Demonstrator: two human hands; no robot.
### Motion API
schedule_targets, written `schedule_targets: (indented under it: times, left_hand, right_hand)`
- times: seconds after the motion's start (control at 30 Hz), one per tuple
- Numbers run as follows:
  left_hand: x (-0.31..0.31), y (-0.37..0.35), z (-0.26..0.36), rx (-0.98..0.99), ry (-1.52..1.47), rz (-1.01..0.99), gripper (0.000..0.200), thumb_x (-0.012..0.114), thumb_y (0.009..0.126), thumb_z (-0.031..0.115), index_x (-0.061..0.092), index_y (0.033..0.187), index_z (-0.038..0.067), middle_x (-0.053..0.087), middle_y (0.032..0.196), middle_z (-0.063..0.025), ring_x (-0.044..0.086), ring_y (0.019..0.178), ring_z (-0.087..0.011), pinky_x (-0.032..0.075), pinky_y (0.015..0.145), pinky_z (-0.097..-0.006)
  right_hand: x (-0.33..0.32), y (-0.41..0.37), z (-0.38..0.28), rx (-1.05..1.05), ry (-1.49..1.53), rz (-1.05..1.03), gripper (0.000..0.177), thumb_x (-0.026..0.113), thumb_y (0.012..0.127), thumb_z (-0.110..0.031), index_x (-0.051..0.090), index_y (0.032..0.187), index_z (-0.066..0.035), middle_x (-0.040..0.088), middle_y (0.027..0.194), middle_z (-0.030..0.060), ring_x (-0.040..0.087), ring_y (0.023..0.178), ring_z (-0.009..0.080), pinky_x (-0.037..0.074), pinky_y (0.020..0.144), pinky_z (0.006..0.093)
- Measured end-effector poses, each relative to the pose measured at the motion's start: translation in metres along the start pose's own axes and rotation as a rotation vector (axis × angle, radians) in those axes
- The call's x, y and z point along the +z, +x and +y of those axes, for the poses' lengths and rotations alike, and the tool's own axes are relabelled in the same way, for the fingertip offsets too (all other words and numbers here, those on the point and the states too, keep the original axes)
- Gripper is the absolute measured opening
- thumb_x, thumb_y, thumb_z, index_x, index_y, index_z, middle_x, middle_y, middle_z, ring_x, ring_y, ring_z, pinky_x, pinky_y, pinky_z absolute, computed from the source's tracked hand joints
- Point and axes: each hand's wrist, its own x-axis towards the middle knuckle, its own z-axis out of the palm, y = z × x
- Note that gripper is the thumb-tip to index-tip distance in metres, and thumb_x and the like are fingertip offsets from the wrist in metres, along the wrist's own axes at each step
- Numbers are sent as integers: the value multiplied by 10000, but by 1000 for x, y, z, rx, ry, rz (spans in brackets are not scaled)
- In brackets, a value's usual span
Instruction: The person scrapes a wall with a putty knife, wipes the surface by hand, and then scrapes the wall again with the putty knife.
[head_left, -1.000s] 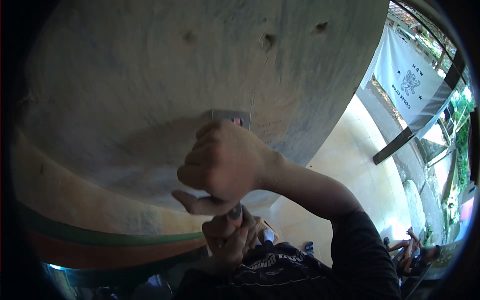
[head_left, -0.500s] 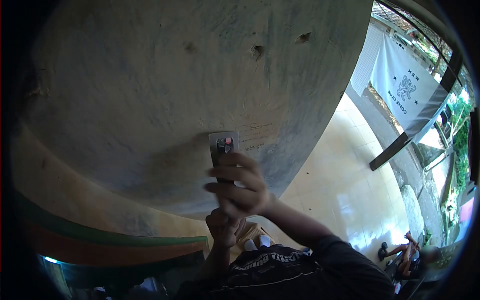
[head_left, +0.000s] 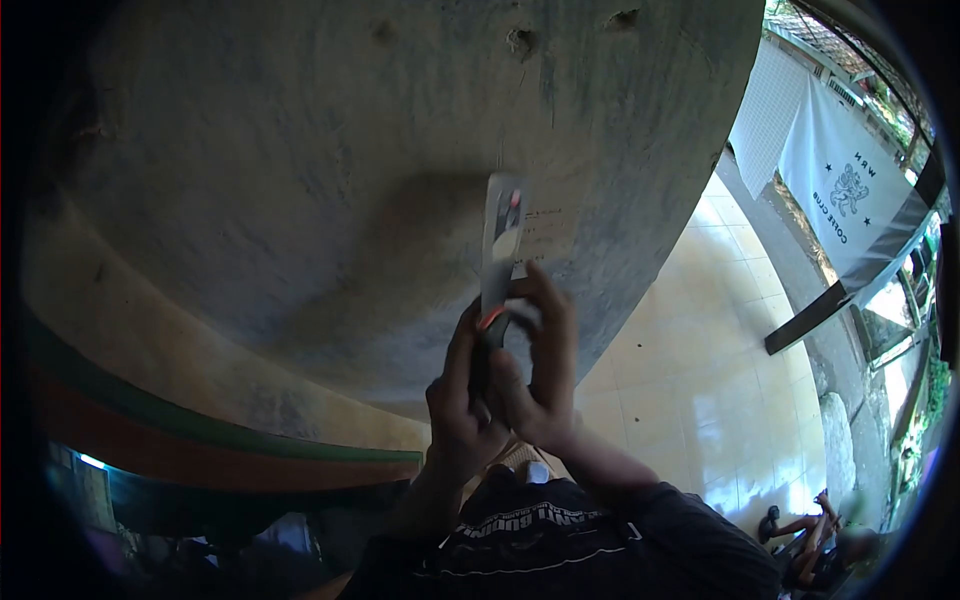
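Note:
A putty knife [head_left: 504,235] with a wide shiny metal blade, a dark handle and an orange-red ring stands upright before the grey plastered wall [head_left: 400,130]. The blade reflects a picture of its surroundings and casts a shadow on the wall to its left. My left hand [head_left: 462,395] is closed around the handle. My right hand [head_left: 545,365] curls at the handle's right side, its thumb against the handle and its fingers bent by the base of the blade. Motion blurs the right fingers slightly. Small handwritten lines [head_left: 545,235] show on the wall beside the blade.
Chipped holes [head_left: 520,42] mark the upper wall. A green and brown painted band [head_left: 250,445] runs along the lower left. Right of the wall edge lies a tiled floor [head_left: 690,370]. Beyond stand a post [head_left: 805,318] and a white banner [head_left: 845,180]. A person [head_left: 825,540] sits at lower right.
The putty knife has moved up and right in view, and its blade has turned more edge-on. My right hand has shifted from across the handle to its right side. The camera view has tilted.

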Motion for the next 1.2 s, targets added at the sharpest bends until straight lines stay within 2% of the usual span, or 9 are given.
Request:
schedule_targets:
  times: [0.2,0.47,0.53,0.6,0.67,0.77,0.8,0.83,1.2]
  left_hand:
    - [0,-26,-9,132,243,38,585,562,876,96,309,1366,-100,616,1025,-141,574,833,-115,455,710,-228]
    - [3,17,4,194,347,101,546,526,863,-1,318,1358,-98,606,1147,-176,499,656,-43,414,593,-184]
    - [2,1,5,73,229,65,530,545,856,5,339,1327,-122,551,1175,-305,580,1093,-343,472,890,-336]
    - [0,-17,-4,61,240,45,529,531,868,18,324,1333,-124,544,1184,-309,560,1119,-345,465,902,-337]
    - [-2,-22,-7,49,280,64,555,530,860,22,324,1365,-83,616,1116,-125,468,650,-36,402,605,-177]
    - [8,17,16,107,246,96,554,528,871,23,316,1374,-75,619,1068,-100,467,661,-34,398,608,-181]
    - [9,25,21,149,221,102,553,523,876,23,313,1378,-71,616,1062,-95,471,665,-35,399,609,-184]
    - [10,29,27,89,168,37,549,508,876,2,281,1365,-106,497,1245,-313,538,1146,-336,446,932,-341]
    - [18,-54,1,-30,442,-185,681,500,818,-86,147,1401,-81,380,1267,-312,480,1134,-440,468,881,-425]
  right_hand:
    - [-7,-32,7,-25,74,92,237,526,820,-66,518,1019,62,577,886,151,576,816,231,446,742,316]
    - [-15,-90,21,258,32,-57,160,510,830,55,556,981,34,594,770,117,588,671,166,466,645,277]
    - [-22,-91,20,244,20,-63,144,513,830,47,563,965,33,595,741,108,593,666,162,468,644,276]
    - [-33,-95,25,339,-2,-88,132,517,835,36,566,958,30,601,728,101,598,654,155,470,633,271]
    - [-41,-98,30,373,-26,-65,109,501,871,-8,566,949,29,595,688,83,593,629,130,464,609,258]
    - [-41,-104,33,436,38,-32,110,502,880,-21,562,957,30,592,667,79,588,618,127,458,600,254]
    - [-40,-106,31,440,32,-61,117,482,894,-37,542,958,40,587,713,85,571,644,130,454,618,260]
    - [-39,-105,29,436,28,-84,129,462,908,-52,523,959,50,583,759,91,554,670,132,450,636,265]
    - [-27,-46,-3,583,556,-329,496,443,958,-258,325,1335,42,450,1298,177,426,1214,236,319,1015,340]
